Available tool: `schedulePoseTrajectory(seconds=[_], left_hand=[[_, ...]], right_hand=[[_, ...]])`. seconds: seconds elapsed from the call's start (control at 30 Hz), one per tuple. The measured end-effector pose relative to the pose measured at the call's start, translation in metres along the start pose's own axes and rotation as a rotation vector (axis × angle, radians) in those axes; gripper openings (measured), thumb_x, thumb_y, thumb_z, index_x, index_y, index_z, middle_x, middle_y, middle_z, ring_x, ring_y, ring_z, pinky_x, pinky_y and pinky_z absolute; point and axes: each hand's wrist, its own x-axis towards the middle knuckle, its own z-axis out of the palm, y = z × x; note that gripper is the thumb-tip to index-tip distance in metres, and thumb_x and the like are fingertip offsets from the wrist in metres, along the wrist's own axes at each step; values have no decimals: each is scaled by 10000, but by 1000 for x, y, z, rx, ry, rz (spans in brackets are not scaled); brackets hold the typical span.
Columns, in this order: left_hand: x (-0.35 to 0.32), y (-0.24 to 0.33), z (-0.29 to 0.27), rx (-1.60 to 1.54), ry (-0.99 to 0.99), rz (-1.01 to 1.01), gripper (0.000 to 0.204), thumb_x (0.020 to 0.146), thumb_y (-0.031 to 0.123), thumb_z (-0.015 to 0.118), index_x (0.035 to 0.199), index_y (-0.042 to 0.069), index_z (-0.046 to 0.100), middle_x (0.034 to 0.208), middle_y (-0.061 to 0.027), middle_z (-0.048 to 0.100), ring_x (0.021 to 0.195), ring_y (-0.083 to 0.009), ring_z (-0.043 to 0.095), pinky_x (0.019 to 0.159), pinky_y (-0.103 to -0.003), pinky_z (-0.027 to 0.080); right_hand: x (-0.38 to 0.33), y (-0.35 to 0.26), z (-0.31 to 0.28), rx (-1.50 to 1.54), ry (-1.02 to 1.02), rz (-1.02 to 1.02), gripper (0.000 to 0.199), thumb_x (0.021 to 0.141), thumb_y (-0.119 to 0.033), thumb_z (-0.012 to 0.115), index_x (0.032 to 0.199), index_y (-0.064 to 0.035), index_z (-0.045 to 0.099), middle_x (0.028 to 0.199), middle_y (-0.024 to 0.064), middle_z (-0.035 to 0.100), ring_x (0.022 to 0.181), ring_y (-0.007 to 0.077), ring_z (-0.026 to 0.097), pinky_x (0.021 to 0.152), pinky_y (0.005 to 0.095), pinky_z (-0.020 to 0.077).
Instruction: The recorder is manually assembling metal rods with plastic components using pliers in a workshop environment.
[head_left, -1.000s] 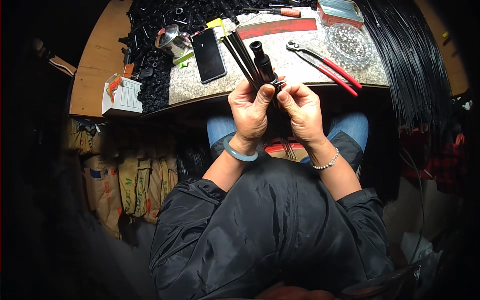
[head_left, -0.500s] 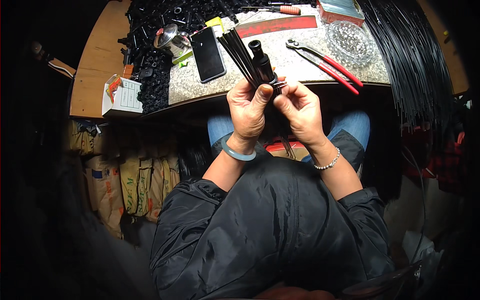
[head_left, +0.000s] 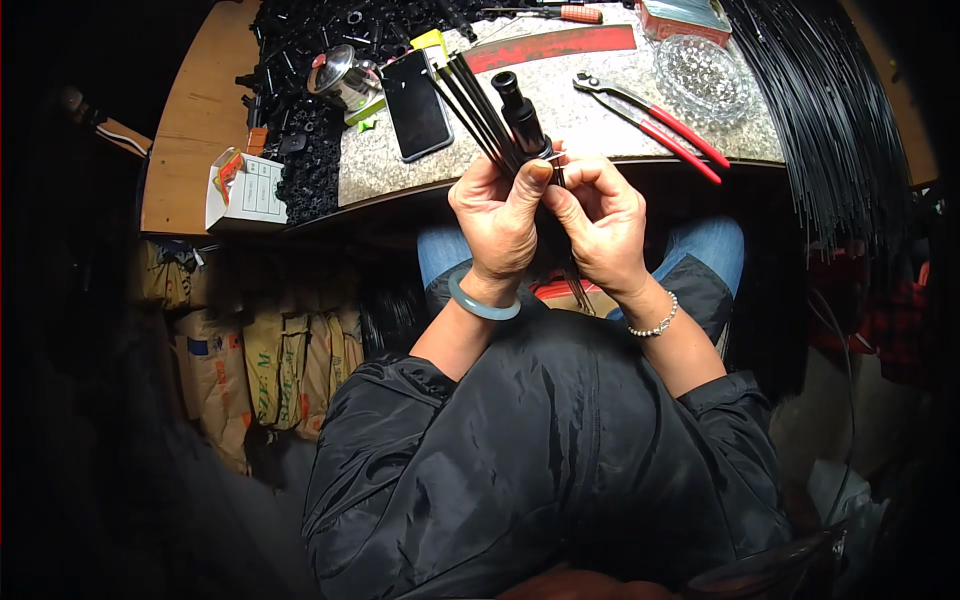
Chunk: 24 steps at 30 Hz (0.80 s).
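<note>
My left hand (head_left: pixel 498 225) is closed round several thin black rods (head_left: pixel 482 105), which fan up and to the left. Beside them, a stepped black plastic tube (head_left: pixel 520 112) stands up between my hands, its flared end tilted slightly left. My left thumb presses near the tube's base. My right hand (head_left: pixel 607 222) is closed, with thumb and fingers pinching at the collar of the tube, where a small shiny piece shows. What exactly lies between those fingertips is hidden. Rod ends hang below my hands over my lap.
Red-handled pliers (head_left: pixel 660 125) lie on the speckled worktop (head_left: pixel 590 120), near a glass dish (head_left: pixel 703 80). A phone (head_left: pixel 416 108) and a lidded pot (head_left: pixel 343 78) are left. Black plastic parts (head_left: pixel 305 120) heap beyond a white box (head_left: pixel 247 190). Long black rods (head_left: pixel 825 120) overhang the right edge.
The tube and rods have shifted slightly left and tilted a little. My right fingers have moved slightly at the collar. Both hands keep their hold.
</note>
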Motion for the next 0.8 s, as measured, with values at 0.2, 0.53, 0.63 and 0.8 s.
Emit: schedulePoseTrajectory(seconds=[0.2,0.53,0.63,0.8], left_hand=[[1,1,-2,-23,-23,-40,221,831,115,662,996,-23,611,916,-113,662,830,-151,623,778,-278,499],[-1,-5,-17,66,-101,-51,391,848,243,636,1102,-39,541,952,-143,638,875,-223,631,820,-345,500],[-2,-4,-18,65,-104,-18,393,853,248,628,1112,-33,538,961,-146,637,873,-222,631,829,-344,493],[-3,-4,-16,7,-97,-59,396,850,252,629,1124,-17,533,976,-139,633,889,-230,629,824,-353,496]], right_hand=[[0,-2,0,131,-10,39,126,806,-66,685,839,-2,582,885,5,580,802,57,565,716,205,472],[9,-6,-7,172,-143,241,107,851,-106,641,869,-17,585,882,-10,600,797,43,521,757,201,429],[8,-12,-5,173,-139,276,99,841,-93,651,861,-21,587,903,-2,597,827,54,523,769,205,428],[2,3,-8,281,-96,163,119,819,-85,672,877,-32,583,933,16,590,877,78,527,808,221,421]])
